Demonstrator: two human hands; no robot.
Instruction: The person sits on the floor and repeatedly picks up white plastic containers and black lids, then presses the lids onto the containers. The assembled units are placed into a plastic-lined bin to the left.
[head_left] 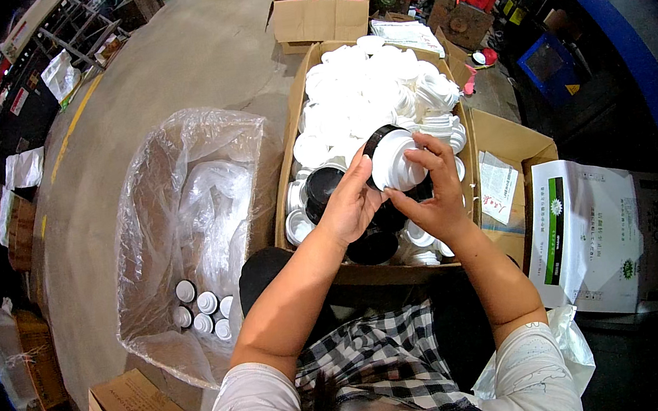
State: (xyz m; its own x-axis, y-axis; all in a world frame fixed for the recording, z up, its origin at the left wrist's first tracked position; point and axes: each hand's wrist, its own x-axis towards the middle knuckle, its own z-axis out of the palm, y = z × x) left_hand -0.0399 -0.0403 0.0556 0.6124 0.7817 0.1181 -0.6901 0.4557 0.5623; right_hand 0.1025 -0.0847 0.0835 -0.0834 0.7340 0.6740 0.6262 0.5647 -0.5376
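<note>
To the person's left spreads a wide box lined with clear plastic (151, 195), and in front of the person stands an open carton (382, 275) heaped with white round parts (353, 93), with several black round parts (372, 248) at its near end. Above that near end the left hand (355, 202) and the right hand (438, 205) are both closed on one white stepped piece with a black rim (395, 159), tilted between them, while a few small white-topped pieces (203, 323) lie at the near end of the lined box.
</note>
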